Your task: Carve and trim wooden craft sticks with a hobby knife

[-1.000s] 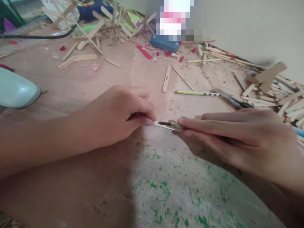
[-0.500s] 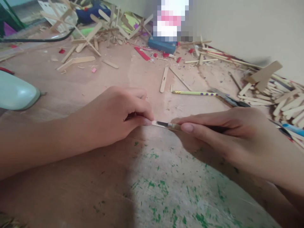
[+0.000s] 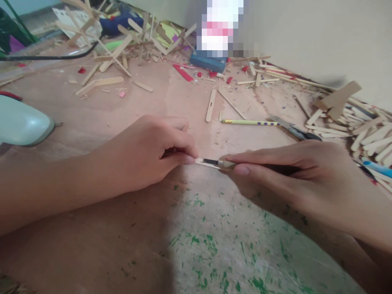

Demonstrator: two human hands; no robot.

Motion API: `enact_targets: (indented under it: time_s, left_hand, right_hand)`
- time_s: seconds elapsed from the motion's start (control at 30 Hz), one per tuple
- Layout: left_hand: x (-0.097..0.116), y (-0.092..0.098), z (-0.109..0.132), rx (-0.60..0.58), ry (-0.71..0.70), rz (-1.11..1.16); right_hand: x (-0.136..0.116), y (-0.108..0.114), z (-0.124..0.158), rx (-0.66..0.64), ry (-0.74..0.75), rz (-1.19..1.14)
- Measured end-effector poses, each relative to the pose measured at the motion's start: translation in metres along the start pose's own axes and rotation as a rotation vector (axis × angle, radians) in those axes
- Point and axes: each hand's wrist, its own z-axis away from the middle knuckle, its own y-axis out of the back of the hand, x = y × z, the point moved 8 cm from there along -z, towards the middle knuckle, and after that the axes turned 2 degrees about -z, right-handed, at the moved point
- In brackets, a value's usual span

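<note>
My left hand point(image 3: 165, 147) is closed, its thumb and forefinger pinching the left end of a wooden craft stick point(image 3: 208, 164) low over the table. In my right hand point(image 3: 290, 175) is a craft knife point(image 3: 225, 164), held like a pencil with its dark blade pointing left. The blade lies along the stick's upper face, close to my left fingertips. A small dark mark or slit shows on the stick beside the blade. The stick's right end is hidden by the knife and my right fingers.
Beyond my hands lie a slotted craft stick point(image 3: 210, 106), a yellow pencil point(image 3: 248, 122) and scissors point(image 3: 294, 130). Piled craft sticks point(image 3: 373, 134) are at the right. A pale glue gun point(image 3: 24, 120) rests at the left. Crossed stick frames point(image 3: 114, 55) and a blue block point(image 3: 208, 61) stand farther back.
The knife blade has shifted very slightly along the stick, and a dark mark now shows beside it. Both hands keep their grip. The whole view has tilted a little.
</note>
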Motion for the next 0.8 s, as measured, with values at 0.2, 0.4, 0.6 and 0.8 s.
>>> enact_targets:
  time_s: [0.2, 0.4, 0.6, 0.8]
  left_hand:
    - [0.0002, -0.0007, 0.0003, -0.005, 0.006, 0.017]
    - [0.0014, 0.0006, 0.0008, 0.014, -0.008, 0.007]
    - [0.0016, 0.0006, 0.0012, 0.01, 0.013, 0.003]
    - [-0.0012, 0.0001, 0.0, 0.001, 0.041, -0.008]
  right_hand:
    - [0.0005, 0.0028, -0.002, 0.025, -0.003, 0.022]
    - [0.0041, 0.0022, -0.0047, 0.02, -0.007, 0.03]
    - [0.005, -0.0031, -0.0039, -0.048, -0.001, 0.021]
    - [0.0052, -0.0012, -0.0029, -0.03, 0.057, 0.074]
